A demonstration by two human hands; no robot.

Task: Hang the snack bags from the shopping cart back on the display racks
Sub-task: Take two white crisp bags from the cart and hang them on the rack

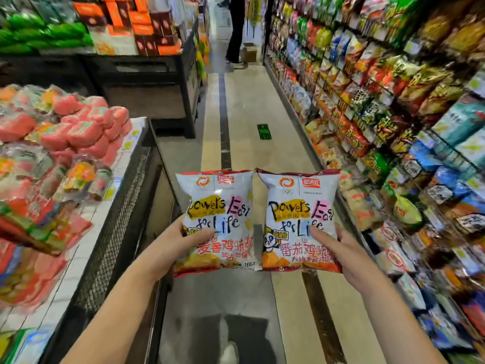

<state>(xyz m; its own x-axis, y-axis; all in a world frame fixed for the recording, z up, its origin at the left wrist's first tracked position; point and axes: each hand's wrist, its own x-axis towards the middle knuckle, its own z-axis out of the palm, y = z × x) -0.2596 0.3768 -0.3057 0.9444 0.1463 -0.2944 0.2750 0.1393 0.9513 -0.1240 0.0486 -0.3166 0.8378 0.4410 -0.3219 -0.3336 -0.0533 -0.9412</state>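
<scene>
White-and-red snack bags, count two: left bag (pixel 217 219) and right bag (pixel 299 219), upright, side by side, inner edges touching, held over the aisle floor (pixel 252 106). Left hand (pixel 181 245) grips left bag's lower outer edge, thumb across the front. Right hand (pixel 341 250) mirrors it on right bag. Both forearms extended forward. Display racks (pixel 393 101) just to the right, pink packs (pixel 84 127) piled left.

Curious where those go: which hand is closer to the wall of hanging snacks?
Right. The right hand is beside the snack wall; the left hand is farther over, by the mesh-sided table.
</scene>
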